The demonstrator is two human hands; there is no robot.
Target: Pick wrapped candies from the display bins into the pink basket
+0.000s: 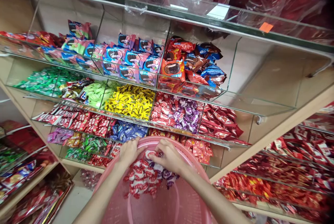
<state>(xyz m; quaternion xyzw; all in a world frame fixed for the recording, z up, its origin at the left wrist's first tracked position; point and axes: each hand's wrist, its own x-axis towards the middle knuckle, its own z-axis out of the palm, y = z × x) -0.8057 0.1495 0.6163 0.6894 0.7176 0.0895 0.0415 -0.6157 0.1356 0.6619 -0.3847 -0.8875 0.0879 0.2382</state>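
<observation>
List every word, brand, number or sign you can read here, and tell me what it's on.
No text reads with certainty.
Blue-and-pink packets: white lettering, too small to read.
Yellow packets: dark print, too small.
Red packets below: white lettering, too small.
Red-and-white candies in the pink basket: too blurred to read.
Orange sticker on the shelf edge: no writing visible.

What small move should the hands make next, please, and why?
Probably gather the wrapped candies with the right hand: its thumb and fingers are right at the heap. The left hand is at the rim of the pink basket, seemingly well placed to steady it.
</observation>
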